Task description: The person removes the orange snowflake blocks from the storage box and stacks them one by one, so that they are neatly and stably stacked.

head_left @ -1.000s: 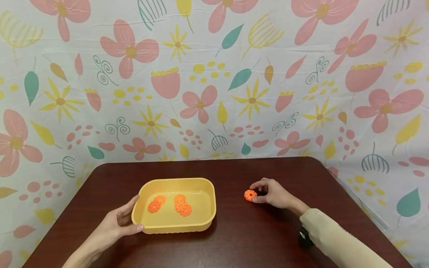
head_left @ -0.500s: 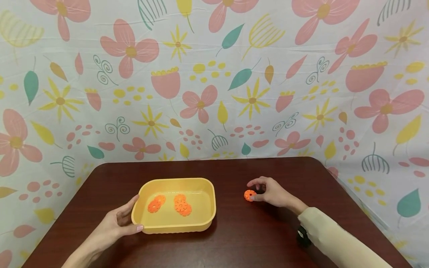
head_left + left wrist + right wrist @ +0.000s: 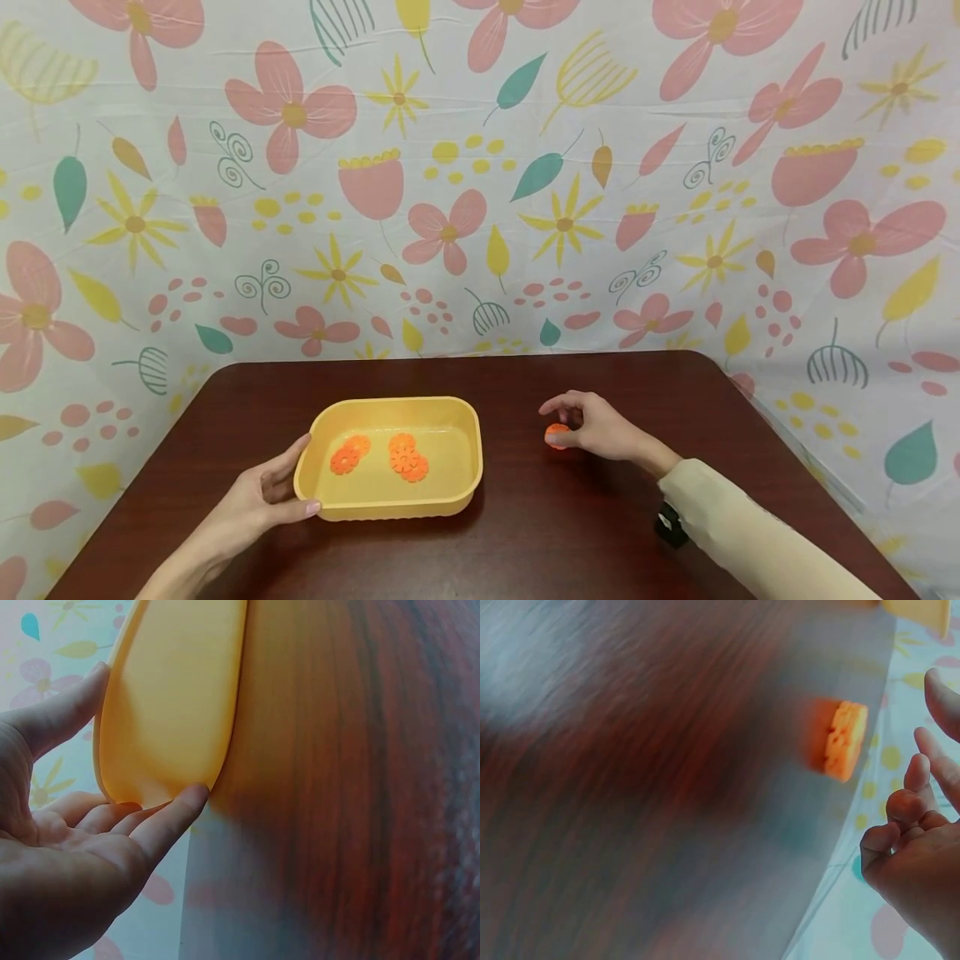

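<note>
On the brown table point(image 3: 517, 554) is a yellow tub point(image 3: 401, 507). The left hand point(image 3: 251, 508) grips the tub's nine o'clock end with thumb and fingers. The right hand point(image 3: 600, 427), at three o'clock from the tub, holds nothing; its thumb and forefinger are apart, near the orange stack point(image 3: 846, 742), which rests on the table. Inside the tub lie orange flower discs point(image 3: 403, 458).
</note>
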The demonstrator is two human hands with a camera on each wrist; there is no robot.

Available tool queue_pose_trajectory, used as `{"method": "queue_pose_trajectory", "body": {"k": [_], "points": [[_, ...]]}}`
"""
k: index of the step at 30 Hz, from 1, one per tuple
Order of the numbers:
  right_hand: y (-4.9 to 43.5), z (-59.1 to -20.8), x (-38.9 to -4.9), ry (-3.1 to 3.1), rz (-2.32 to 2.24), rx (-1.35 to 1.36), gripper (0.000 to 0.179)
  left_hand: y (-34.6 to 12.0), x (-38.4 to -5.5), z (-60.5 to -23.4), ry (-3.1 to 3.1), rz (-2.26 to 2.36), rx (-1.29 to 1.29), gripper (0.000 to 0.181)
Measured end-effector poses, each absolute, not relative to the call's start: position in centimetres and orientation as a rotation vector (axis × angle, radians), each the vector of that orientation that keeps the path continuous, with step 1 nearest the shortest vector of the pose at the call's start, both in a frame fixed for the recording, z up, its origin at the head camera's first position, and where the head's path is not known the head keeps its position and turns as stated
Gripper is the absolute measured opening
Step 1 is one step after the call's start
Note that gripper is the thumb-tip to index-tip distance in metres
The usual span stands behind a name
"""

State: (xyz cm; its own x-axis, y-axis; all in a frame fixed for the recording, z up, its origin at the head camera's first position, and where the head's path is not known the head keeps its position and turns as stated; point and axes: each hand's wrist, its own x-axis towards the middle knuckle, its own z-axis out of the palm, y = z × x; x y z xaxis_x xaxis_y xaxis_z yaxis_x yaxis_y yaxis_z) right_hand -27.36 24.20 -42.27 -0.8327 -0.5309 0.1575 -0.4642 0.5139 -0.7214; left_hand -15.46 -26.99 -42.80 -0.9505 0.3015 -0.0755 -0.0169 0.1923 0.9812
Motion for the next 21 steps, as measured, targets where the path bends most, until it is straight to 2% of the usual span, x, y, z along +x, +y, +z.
{"method": "queue_pose_trajectory", "body": {"k": [13,21], "points": [[20.8,-40.9,-27.4,2.622,-1.229,-0.92,0.035,-27.2,-15.4,-42.9,2.197,1.849,0.3,0.098],[18.0,-39.7,-27.5,2.596,-1.258,-1.064,0.033,-27.1,-15.3,-42.8,2.226,1.844,0.283,0.098]]}}
